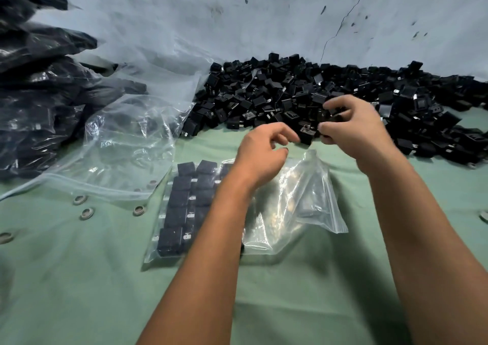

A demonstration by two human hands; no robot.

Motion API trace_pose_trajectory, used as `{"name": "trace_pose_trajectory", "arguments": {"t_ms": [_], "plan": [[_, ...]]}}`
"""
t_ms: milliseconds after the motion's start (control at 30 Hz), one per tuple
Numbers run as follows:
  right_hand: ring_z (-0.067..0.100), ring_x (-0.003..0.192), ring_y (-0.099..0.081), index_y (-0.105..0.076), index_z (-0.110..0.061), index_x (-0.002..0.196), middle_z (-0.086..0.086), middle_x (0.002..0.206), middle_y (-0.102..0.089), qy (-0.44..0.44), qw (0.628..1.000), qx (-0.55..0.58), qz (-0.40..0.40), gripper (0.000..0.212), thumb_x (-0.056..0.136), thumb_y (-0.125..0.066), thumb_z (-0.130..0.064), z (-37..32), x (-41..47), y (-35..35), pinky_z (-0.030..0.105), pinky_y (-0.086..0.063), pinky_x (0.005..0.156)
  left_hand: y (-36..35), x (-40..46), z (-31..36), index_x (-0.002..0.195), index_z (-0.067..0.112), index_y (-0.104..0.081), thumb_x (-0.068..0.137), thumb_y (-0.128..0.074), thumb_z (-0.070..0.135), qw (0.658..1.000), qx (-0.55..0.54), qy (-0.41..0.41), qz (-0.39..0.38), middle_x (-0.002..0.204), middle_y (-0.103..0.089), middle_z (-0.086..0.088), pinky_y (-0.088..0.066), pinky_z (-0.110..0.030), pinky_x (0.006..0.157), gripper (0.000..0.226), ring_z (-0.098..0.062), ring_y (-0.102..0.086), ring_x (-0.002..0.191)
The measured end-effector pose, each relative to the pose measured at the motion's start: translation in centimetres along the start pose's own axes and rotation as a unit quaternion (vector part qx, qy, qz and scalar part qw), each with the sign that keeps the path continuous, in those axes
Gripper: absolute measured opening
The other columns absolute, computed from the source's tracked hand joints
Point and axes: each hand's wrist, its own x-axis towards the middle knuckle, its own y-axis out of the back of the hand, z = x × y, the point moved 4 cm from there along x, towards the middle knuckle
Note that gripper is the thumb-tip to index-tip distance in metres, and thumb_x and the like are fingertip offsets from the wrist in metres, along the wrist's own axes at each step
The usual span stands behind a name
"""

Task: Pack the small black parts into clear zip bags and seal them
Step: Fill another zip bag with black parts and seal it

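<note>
Head view, 2 forearms outstretched, right hand (353, 125) gripping black parts (331, 116) (fingers curled), left hand (264, 152) loosely curled — empty.

A pale green cloth (79, 278) covers the work surface, creased in soft folds and set with round metal eyelets (87, 213) toward its left side. Behind it rises a pale blue-grey painted wall (237, 14), scuffed with dark marks and split by a thin crack (340, 25) running down its right part. The light is even and dim.
</note>
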Motion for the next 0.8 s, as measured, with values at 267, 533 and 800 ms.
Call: {"name": "trace_pose_trajectory", "arguments": {"t_ms": [267, 533, 800], "plan": [[0.021, 0.085, -0.078, -0.077, -0.02, 0.111, 0.008, 0.094, -0.078, -0.038, 0.968, -0.129, -0.21, 0.033, 0.088, -0.07, 0.003, -1.5, -2.3, 2.9, 0.037, -0.061, 0.09, -2.8, -0.9, 1.7, 0.105, 0.037, -0.079, 0.093, -0.058, -0.002, 0.986, 0.085, -0.071, -0.127, 0.115, -0.051, 0.004, -0.026, -0.029, 0.114, 0.046, -0.011, -0.035, 0.118], [0.015, 0.067, -0.07, -0.082, -0.025, 0.094, 0.014, 0.097, -0.076, 0.05, 0.906, -0.104, -0.407, 0.016, 0.081, -0.085, -0.015, -2.8, -4.8, -0.6, 0.021, -0.055, 0.061, 1.6, 0.0, 2.0, 0.083, 0.021, -0.08, 0.079, -0.081, 0.003, 0.995, 0.01, -0.079, -0.064, 0.079, -0.066, 0.0, -0.044, -0.021, 0.065, 0.018, -0.011, -0.053, 0.069], [0.018, 0.097, -0.075, -0.079, -0.014, 0.107, -0.004, 0.101, -0.079, 0.11, 0.855, -0.114, -0.494, 0.023, 0.086, -0.078, -0.004, -1.5, -6.2, -4.6, 0.039, -0.061, 0.088, 2.4, 0.0, 3.6, 0.082, 0.015, -0.08, 0.079, -0.078, 0.0, 0.99, -0.05, -0.104, -0.077, 0.078, -0.071, -0.015, -0.045, -0.031, 0.064, 0.016, -0.019, -0.056, 0.066]]}}
